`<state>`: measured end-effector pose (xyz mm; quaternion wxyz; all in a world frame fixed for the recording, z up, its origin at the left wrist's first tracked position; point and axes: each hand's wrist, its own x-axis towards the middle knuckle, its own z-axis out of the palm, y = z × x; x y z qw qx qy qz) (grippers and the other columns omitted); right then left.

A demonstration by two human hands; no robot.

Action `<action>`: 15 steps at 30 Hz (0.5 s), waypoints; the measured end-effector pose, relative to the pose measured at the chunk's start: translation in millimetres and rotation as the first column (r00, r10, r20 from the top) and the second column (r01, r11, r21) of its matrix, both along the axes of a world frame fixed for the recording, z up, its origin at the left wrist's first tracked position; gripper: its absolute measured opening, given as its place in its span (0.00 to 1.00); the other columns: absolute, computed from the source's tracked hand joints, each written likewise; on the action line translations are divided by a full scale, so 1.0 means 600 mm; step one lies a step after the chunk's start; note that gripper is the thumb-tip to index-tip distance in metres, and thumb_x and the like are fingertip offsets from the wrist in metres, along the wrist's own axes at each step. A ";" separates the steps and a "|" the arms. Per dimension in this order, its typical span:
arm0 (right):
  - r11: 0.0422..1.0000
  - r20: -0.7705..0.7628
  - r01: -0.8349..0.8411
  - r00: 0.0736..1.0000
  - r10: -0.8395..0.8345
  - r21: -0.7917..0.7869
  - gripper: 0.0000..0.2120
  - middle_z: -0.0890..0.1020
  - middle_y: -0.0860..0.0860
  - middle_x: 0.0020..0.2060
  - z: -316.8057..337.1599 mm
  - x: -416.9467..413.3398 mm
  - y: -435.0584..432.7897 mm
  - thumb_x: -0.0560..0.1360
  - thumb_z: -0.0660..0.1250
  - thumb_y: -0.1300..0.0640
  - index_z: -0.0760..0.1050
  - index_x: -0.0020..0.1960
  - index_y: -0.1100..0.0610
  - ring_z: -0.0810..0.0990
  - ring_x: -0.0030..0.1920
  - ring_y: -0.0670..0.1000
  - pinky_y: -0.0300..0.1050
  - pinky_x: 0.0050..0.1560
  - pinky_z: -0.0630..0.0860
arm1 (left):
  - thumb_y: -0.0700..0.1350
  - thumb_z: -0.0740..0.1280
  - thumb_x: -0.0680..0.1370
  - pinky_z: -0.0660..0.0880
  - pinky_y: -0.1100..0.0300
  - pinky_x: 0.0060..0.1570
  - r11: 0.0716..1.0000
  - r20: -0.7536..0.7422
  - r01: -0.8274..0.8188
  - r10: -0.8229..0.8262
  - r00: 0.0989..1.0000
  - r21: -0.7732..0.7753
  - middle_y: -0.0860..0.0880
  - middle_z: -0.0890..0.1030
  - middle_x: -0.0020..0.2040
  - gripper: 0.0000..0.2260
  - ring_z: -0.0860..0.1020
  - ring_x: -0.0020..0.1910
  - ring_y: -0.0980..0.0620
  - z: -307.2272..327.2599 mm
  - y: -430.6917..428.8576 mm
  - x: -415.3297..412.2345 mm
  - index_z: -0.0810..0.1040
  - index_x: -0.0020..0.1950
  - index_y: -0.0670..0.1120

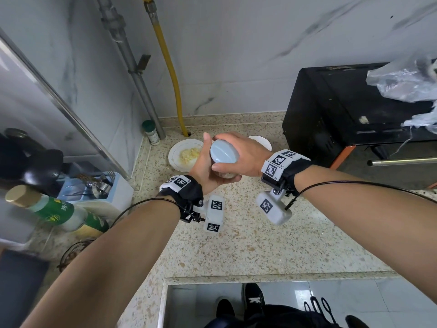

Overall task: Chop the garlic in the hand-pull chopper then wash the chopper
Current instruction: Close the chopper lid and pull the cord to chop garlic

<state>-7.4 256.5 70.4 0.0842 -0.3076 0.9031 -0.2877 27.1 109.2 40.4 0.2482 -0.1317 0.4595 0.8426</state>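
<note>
Held clear of the speckled beige stone countertop, just right of the round white ceramic plate: small hand-pull chopper with pale blue-grey domed plastic lid and clear cup, tilted so that the lid faced the camera. Gripped from beneath by the left hand, palm cupped round the clear cup, thumb raised along the lid's left edge. Clasped from the right by the right hand, fingers curled over the lid's far side, thumb laid across its near lower edge. Pale bits seen through the cup wall below the lid. Heaped on the plate, left of the chopper: pale yellow chopped garlic. Partly hidden behind the right hand, right of the plate: rim of a second white dish. Stood behind and left of the plate, by the wall: small green-capped white shaker bottle. Ran down the wall to just behind the plate: yellow flexible hose. Set well right of the plate: black boxy metal appliance.
</note>
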 end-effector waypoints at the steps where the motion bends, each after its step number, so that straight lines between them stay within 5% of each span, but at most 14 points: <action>1: 1.000 -0.006 0.028 1.000 -0.028 -0.012 0.41 0.71 0.48 0.66 -0.002 0.002 -0.002 0.67 0.67 0.29 0.62 0.72 0.48 0.74 0.60 0.51 0.53 0.60 0.74 | 0.76 0.52 0.74 0.81 0.46 0.43 1.000 -0.011 -0.020 0.020 1.000 -0.007 0.38 0.82 0.57 0.41 0.83 0.50 0.39 0.000 0.001 0.000 0.74 0.70 0.44; 10: 0.994 0.011 0.098 0.995 -0.097 -0.058 0.36 0.72 0.48 0.61 0.008 0.007 -0.010 0.69 0.68 0.30 0.65 0.69 0.48 0.74 0.53 0.49 0.44 0.50 0.71 | 0.75 0.62 0.68 0.80 0.44 0.49 0.993 -0.105 -0.113 0.109 0.988 -0.035 0.38 0.80 0.65 0.42 0.82 0.60 0.39 -0.001 0.002 0.005 0.75 0.71 0.46; 15: 0.978 0.129 0.146 0.983 -0.128 -0.147 0.37 0.75 0.48 0.58 -0.002 0.011 -0.014 0.64 0.74 0.32 0.67 0.65 0.49 0.76 0.55 0.50 0.49 0.55 0.77 | 0.66 0.63 0.78 0.81 0.44 0.49 0.991 -0.062 -0.039 0.031 0.998 -0.129 0.38 0.81 0.63 0.29 0.83 0.56 0.41 0.001 -0.004 0.000 0.75 0.69 0.46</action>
